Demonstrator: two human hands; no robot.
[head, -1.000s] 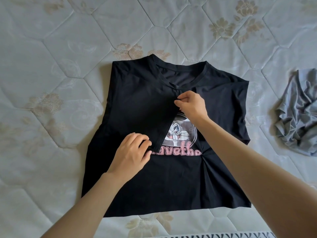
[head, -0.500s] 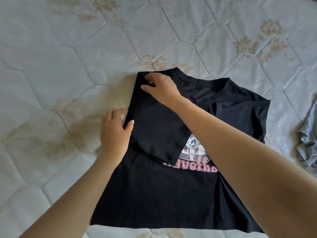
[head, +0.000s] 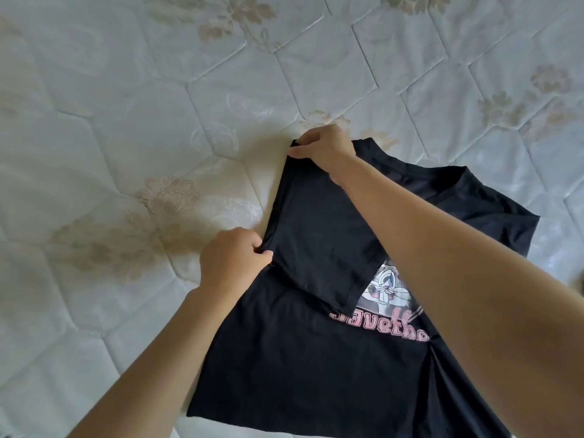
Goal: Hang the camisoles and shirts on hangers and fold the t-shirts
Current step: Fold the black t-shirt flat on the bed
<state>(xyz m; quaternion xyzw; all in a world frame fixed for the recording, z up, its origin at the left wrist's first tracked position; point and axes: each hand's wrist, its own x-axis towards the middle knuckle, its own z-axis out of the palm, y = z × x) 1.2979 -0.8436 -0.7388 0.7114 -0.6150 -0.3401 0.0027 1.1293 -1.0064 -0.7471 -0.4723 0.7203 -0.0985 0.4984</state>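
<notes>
Quilted mattress [head: 126, 153] under black t-shirt [head: 284, 358], left side folded over print [head: 385, 292]; right hand [head: 325, 150] pinching fold's top corner, left hand [head: 230, 260] pinching fold's lower left edge, fingers clamped on cloth

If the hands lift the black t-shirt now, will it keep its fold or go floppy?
Probably floppy: the t-shirt is thin cloth, wrinkled near its print. The folded flap would likely fall open, since only the left hand and right hand pinch its edge. It looks light.

Soft even daylight, faint shadows beside the forearms, slight overall softness, wide-angle bending at frame edges
</notes>
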